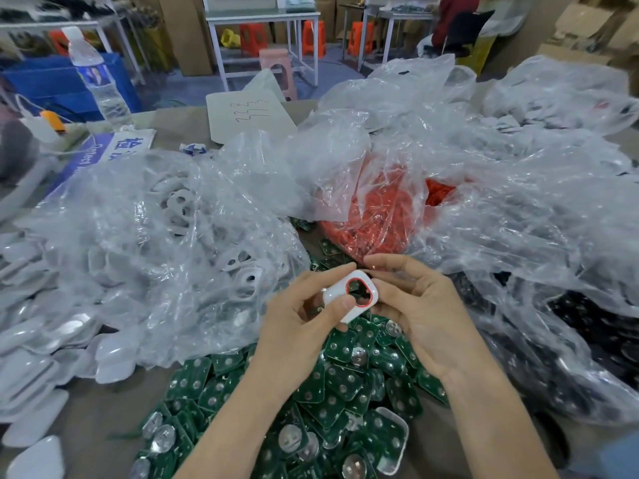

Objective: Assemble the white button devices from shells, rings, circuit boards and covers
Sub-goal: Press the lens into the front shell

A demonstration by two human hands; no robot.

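The left hand and right hand are holding a white shell in the open air above the heap of green circuit boards, which is covering the near middle of the worktop. A crumpled clear bag of white shells is bulging in close on the left. A bag of red rings is blocking the way straight ahead, and a bag of dark parts is crowding the right. Only a narrow gap is running between the first two bags. Stacked white covers are filling the left edge, and a strip of bare worktop is lying between them and the boards. A water bottle is standing far back on the left.
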